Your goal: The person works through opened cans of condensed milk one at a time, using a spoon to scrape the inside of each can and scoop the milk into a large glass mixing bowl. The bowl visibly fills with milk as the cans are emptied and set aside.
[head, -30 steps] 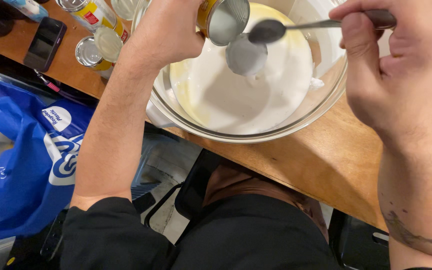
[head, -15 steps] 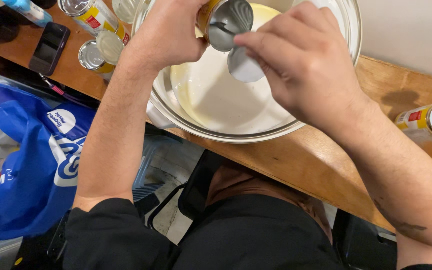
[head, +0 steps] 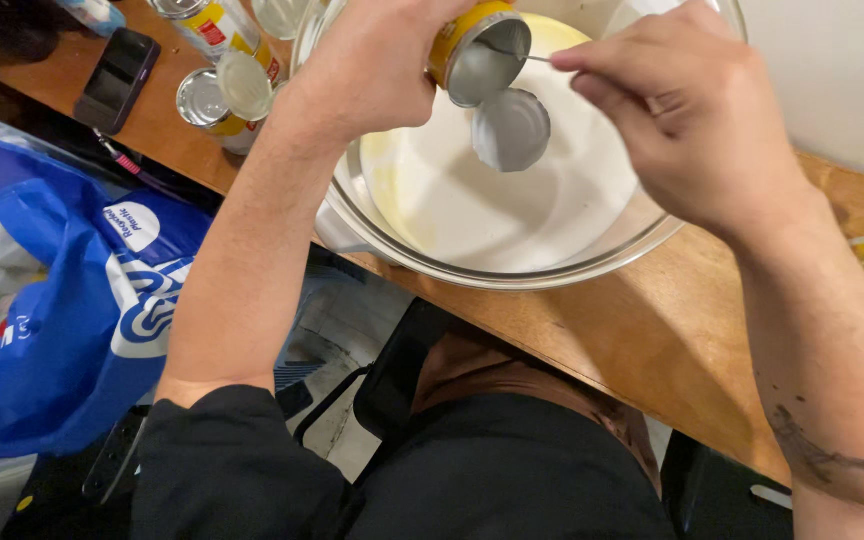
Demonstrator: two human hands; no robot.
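The small yellow-labelled tin can (head: 472,50), gripped by the left hand (head: 377,65), is now scraped over the glass bowl (head: 512,275); right hand (head: 687,120) fingers pinch a thin metal spoon handle (head: 537,58), moved inside since before.

Left hand (head: 372,70) tilting an open yellow can (head: 477,50) over a glass bowl (head: 512,270) of white liquid, right hand (head: 692,120) holding a thin utensil (head: 537,58) at the can's mouth, wooden bench (head: 652,330) beneath, phone (head: 117,80) well apart
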